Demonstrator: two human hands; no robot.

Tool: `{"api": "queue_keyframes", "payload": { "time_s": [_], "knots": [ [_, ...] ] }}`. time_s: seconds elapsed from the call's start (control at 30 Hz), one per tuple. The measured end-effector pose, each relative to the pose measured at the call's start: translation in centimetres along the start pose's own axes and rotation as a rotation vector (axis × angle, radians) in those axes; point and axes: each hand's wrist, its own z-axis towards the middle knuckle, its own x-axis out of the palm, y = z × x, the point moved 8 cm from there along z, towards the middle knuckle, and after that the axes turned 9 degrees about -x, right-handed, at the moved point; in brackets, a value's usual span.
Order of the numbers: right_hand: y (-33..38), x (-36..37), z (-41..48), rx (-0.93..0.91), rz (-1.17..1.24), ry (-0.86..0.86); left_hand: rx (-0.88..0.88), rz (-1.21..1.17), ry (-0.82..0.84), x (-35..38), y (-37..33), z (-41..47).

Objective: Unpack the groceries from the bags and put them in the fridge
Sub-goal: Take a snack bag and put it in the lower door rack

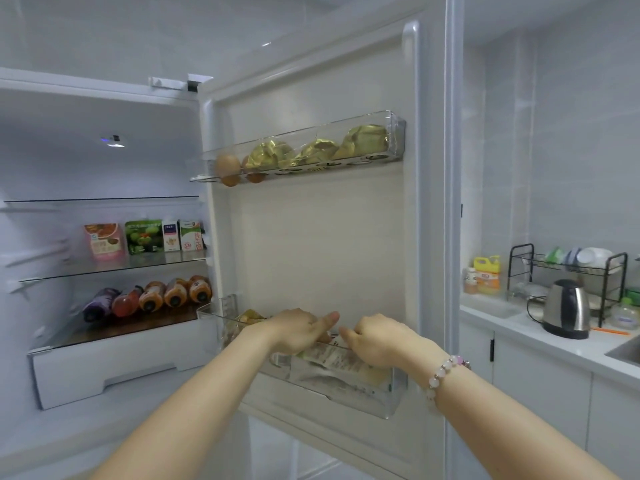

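1. The left hand reaches into the lower door bin. Its fingers curl down around a printed packet, and the thumb is stretched out.
2. The right hand, over the bin's middle, pinches the packet's top edge with bent fingers.
3. The packet lies inside the bin, against its front wall.
4. Eggs sit in a tray well above the bin.

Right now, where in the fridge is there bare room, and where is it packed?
The top glass shelf looks bare. The middle shelf has room left of the pink pouch. Crowded: the upper door rack, full of eggs and gold packets, and the lower door bin, where left hand and right hand grip a packet.
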Motion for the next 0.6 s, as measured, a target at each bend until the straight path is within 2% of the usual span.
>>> {"api": "queue_keyframes", "payload": {
  "time_s": [0.07, 0.1, 0.27, 0.3, 0.37, 0.43, 0.5, 0.6],
  "knots": [
    [0.6, -1.1, -0.3, -0.086, -0.076, -0.119, 0.011, -0.047, -0.072, 0.0, 0.3, -0.4],
    [1.0, -1.9, -0.7, -0.150, -0.129, -0.238, 0.019, -0.071, -0.114, 0.2, 0.6, -0.5],
    [0.6, -6.6, -7.2, -0.535, -0.246, -1.134, 0.113, -0.180, -0.459, 0.5, 2.0, -1.7],
    [-0.6, -7.3, -8.3, -0.528, -0.255, -1.240, 0.126, -0.206, -0.500, 0.7, 2.2, -2.4],
    [-4.0, -8.3, -10.0, -0.389, -0.205, -1.382, 0.141, -0.232, -0.571, 1.3, 2.5, -3.8],
    [-7.8, -8.0, -10.7, -0.175, 0.003, -1.404, 0.126, -0.210, -0.637, 1.8, 2.8, -5.3],
    [-10.6, -6.0, -9.7, -0.026, 0.208, -1.287, 0.091, -0.155, -0.696, 2.2, 2.9, -6.8],
    [-12.0, -2.1, -7.7, 0.058, 0.432, -1.086, 0.026, -0.116, -0.790, 2.7, 3.3, -8.7]
  ]
}}
